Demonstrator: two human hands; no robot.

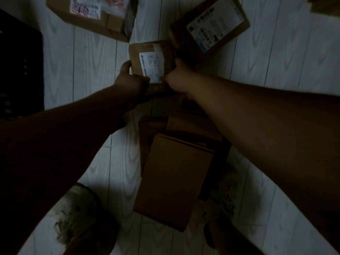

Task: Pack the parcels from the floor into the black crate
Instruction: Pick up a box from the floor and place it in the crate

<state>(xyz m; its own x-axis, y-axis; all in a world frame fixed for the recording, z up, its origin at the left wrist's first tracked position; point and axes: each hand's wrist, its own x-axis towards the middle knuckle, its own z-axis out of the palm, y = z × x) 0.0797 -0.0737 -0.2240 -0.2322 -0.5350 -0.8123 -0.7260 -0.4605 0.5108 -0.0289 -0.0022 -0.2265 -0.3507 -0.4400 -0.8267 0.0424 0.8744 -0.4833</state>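
A small brown cardboard parcel (151,57) with a white shipping label is held between both hands above the pale plank floor. My left hand (129,80) grips its left edge, thumb on the top face. My right hand (179,78) grips its right near corner. Part of the black crate (20,67) shows at the left edge. A larger labelled parcel (211,24) lies just right of the held one, touching or overlapping it. Another parcel (93,15) with pink and white labels lies at the upper left.
Plain brown boxes (174,173) are stacked on the floor beneath my arms, between my two feet in light shoes (77,208). A corner of another box (325,4) shows at the top right. The scene is dim.
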